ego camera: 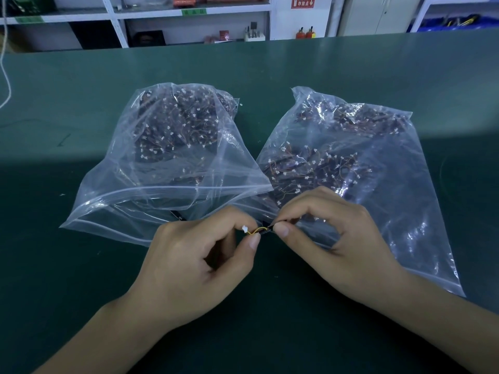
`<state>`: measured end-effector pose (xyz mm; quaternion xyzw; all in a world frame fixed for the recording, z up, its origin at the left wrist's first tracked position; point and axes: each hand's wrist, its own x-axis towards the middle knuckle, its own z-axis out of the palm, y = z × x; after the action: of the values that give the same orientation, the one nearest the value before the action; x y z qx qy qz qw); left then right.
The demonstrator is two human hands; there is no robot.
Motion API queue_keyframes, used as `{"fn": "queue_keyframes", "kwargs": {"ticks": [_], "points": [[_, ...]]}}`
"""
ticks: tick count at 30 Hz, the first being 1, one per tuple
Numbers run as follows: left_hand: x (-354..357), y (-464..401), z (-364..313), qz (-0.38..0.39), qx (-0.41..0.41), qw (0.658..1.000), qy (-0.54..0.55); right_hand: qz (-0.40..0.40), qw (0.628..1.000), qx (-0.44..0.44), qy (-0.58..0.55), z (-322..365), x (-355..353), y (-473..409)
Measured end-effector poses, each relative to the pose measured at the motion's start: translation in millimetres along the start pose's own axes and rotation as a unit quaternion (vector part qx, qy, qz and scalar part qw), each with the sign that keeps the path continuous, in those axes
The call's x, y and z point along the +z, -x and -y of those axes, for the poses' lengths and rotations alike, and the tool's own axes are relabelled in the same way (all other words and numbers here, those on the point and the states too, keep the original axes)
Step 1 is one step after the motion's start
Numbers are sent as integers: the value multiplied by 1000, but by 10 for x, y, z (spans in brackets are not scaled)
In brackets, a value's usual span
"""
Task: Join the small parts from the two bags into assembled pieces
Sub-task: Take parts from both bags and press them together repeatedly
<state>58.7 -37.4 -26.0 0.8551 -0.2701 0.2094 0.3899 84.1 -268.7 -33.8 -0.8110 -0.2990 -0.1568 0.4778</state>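
Hands meet at the lower centre of the frame, just in front of the two bag mouths, and we see them working on one small wired part [261, 230] held between them. The left hand [194, 263] pinches it between thumb and forefinger at the end where a yellow wire loops up to a tiny white connector [245, 228]; the right hand [337, 238] pinches the dark end of the same piece between its thumb and forefinger, its other fingers curled above. We cannot tell whether this is one part or two pressed together, since the fingertips cover the middle. Behind the hands lie two clear zip bags on the green table [351, 68]: the left bag [172, 147] at centre left, its mouth gaping toward us, and the right bag [348, 157] at centre right, its near edge touching the left bag's corner and passing under the right hand. Both hold heaps of dark parts with orange wires and white connectors. White shelving [118, 25] runs along the top of the frame.
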Motion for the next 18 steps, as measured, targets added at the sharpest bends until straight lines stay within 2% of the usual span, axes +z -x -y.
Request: {"fn": "queue_keyframes", "kwargs": {"ticks": [4, 18], "points": [[-6, -13, -4, -17, 4, 1000, -25, 10, 1000, -8, -4, 3, 9, 3], [3, -10, -2, -1, 2, 999, -36, 12, 1000, -18, 14, 3, 2, -4]]}}
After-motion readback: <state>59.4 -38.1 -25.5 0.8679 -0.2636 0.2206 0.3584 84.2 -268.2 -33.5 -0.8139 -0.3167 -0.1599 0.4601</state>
